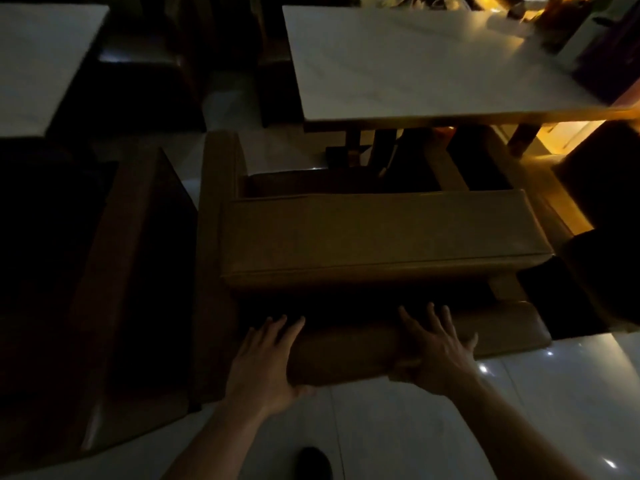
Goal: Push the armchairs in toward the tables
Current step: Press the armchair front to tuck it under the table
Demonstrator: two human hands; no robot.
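Note:
A tan leather armchair (377,233) stands in front of me, facing a white-topped table (415,64). Its padded backrest top (346,351) is nearest to me. My left hand (266,358) lies over the left end of that backrest, fingers spread on top and thumb below. My right hand (440,348) rests on it further right, fingers splayed on top with the thumb along the near face. The chair's front sits at the table's near edge, with the table legs (377,147) dark beyond the seat.
A darker brown armchair (131,271) stands close on the left, facing a second white table (38,60). More dark seats flank the aisle beyond. Another dark chair (602,209) is at the right. Glossy white floor tiles (398,427) lie beneath me, my shoe (313,462) showing.

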